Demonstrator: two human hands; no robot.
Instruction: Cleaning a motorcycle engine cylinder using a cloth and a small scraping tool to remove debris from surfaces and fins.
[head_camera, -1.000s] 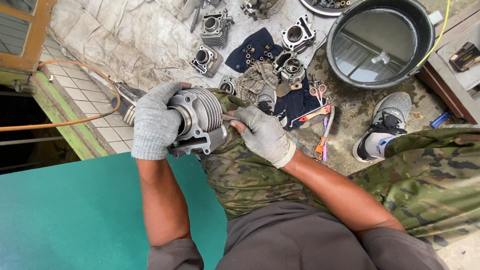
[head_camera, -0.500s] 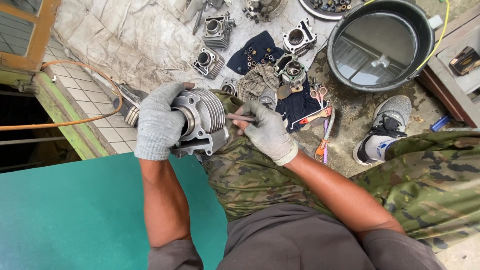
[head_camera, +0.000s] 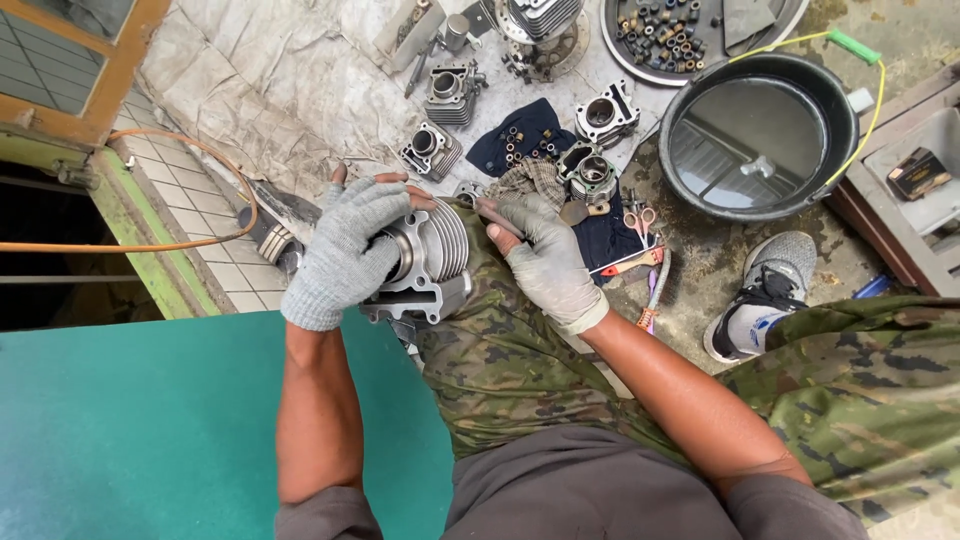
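Observation:
My left hand (head_camera: 345, 250), in a grey knit glove, grips a finned metal engine cylinder (head_camera: 432, 258) that rests against my left knee. My right hand (head_camera: 545, 262), in a dirty pale glove, holds a thin brownish rod-like tool (head_camera: 498, 218) whose tip points at the cylinder's fins. The tool's far end is hidden by the fingers. Both hands sit over my camouflage trousers (head_camera: 510, 370).
On the cloth-covered floor ahead lie several engine cylinders (head_camera: 432, 152), a dark cloth with small parts (head_camera: 520, 140), a black basin of liquid (head_camera: 760, 135), a tray of small parts (head_camera: 680, 30), scissors (head_camera: 640, 218). A teal surface (head_camera: 130, 430) is at lower left, an orange hose (head_camera: 150, 245) at left.
The cylinder has been turned slightly in my left hand, and my right hand has shifted the tool a little along the fins. The view has drifted slightly.

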